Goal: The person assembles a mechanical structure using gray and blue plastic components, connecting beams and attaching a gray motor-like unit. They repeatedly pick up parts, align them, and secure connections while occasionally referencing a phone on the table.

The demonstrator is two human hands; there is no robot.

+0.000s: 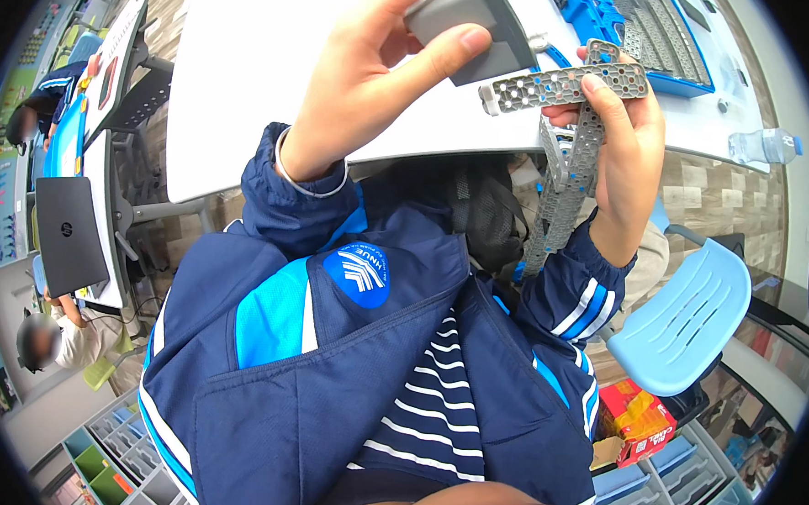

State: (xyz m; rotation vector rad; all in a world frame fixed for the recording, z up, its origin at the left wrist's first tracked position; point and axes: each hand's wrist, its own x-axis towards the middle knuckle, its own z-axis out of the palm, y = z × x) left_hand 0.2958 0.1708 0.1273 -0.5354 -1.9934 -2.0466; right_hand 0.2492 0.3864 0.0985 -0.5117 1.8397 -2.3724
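Observation:
My left hand [362, 99] is closed on a dark grey boxy plastic module [484, 37], its thumb lying across the near face. My right hand [632, 141] grips an assembly of grey perforated plastic beams [563, 201] with small blue connectors. One wide perforated beam [546, 92] crosses the top of that assembly, with my right thumb pressed on it. Its left end sits just below the module; whether the two touch I cannot tell. The long part of the assembly hangs down beyond the table edge, beside my right sleeve.
The white table [248, 89] spans in front of me. A blue tray [692, 87] of grey beams lies at its far right, near a clear water bottle [762, 146]. At right stand a light blue chair [685, 317] and a red box [638, 425]. People and a laptop [71, 235] are at left.

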